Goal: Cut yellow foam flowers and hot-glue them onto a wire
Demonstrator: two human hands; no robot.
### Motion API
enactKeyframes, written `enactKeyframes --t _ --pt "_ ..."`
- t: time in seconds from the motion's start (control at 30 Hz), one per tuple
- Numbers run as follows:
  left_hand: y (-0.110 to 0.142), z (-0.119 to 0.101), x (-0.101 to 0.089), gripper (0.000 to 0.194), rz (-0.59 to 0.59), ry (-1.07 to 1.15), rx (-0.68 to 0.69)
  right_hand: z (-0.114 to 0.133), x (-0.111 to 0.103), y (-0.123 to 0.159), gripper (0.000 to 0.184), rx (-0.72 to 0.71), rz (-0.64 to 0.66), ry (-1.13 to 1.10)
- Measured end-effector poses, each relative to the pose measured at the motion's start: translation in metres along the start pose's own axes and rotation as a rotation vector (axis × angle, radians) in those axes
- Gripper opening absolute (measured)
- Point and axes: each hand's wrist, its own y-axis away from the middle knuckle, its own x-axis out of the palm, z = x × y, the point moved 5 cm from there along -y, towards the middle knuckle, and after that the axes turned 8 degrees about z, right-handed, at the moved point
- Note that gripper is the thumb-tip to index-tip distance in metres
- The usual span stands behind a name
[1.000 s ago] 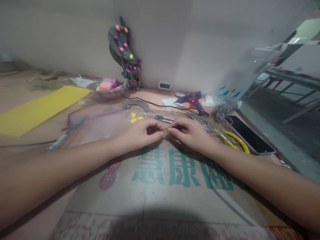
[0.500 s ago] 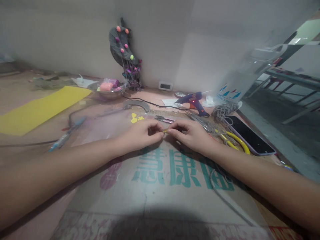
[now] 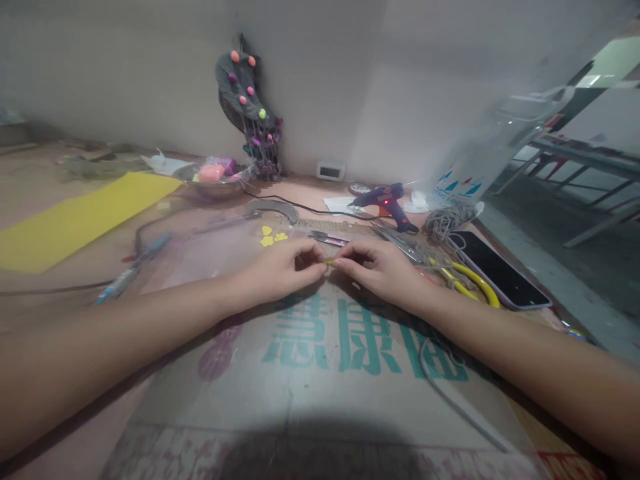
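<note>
A small yellow piece [image 3: 329, 262] is pinched between my two hands, above the printed cardboard sheet [image 3: 300, 400]. My left hand [image 3: 295, 267] grips its left end between thumb and forefinger. On the right end, the thumb and forefinger of my right hand [image 3: 375, 267] are closed the same way. The fingertips hide most of the piece, so its exact shape does not show. Several yellow flower-like cutouts [image 3: 268, 240] lie just beyond my left hand. Behind the fingertips rests a slim cutter or pen-like tool [image 3: 329, 238], and metal scissors blades [image 3: 400, 243] lie behind my right hand.
A blue glue gun [image 3: 384, 202] with a red light stands at the back. Grey yarn [image 3: 447, 223], a phone [image 3: 500, 270] and yellow handles [image 3: 475, 283] lie right. Yellow sheet [image 3: 90, 217], pen [image 3: 133, 270] and a bowl [image 3: 217, 189] are left. A decorated grey crescent [image 3: 240, 93] leans on the wall.
The yellow piece looks slightly turned between the fingertips. Both hands stay in nearly the same place, and the view has shifted very little.
</note>
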Motion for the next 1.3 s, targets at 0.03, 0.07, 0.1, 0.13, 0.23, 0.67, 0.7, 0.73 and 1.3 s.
enactKeyframes --t 0.03,0.07,0.1,0.13,0.23,0.67,0.7,0.73,1.3 --pt "0.0002 -0.0002 0.0004 0.013 0.004 0.000 0.005 -0.0002 0.0001 -0.0002 0.018 0.001 0.000 0.001" --pt "0.0003 -0.0008 0.0009 0.012 0.012 0.001 0.013 -0.0005 0.0002 -0.0005 0.018 0.000 -0.002 0.004" --pt "0.0004 -0.0017 0.0017 0.011 0.024 0.004 0.025 -0.0008 0.0002 -0.0006 0.017 -0.002 -0.003 0.007" --pt "0.0004 -0.0026 0.0025 0.011 0.038 0.007 0.036 -0.0011 0.0001 -0.0007 0.017 -0.003 -0.007 0.010" --pt "0.0002 -0.0046 0.0028 0.012 0.051 0.026 0.042 -0.0019 -0.0005 -0.0003 0.017 -0.007 -0.019 0.015" --pt "-0.0008 -0.0023 -0.0047 0.025 -0.030 0.034 -0.017 0.0004 -0.0016 0.0000 0.018 0.005 -0.019 0.012" --pt "-0.0009 -0.0017 -0.0043 0.024 -0.024 0.022 -0.013 0.0004 -0.0017 0.0000 0.018 0.005 -0.020 0.013" --pt "-0.0010 -0.0015 -0.0038 0.024 -0.017 0.012 -0.007 0.0003 -0.0019 0.0000 0.017 0.004 -0.023 0.015" --pt "-0.0006 -0.0014 -0.0015 0.021 0.024 -0.007 0.033 -0.0015 0.0011 0.0002 0.015 -0.007 0.024 -0.007"
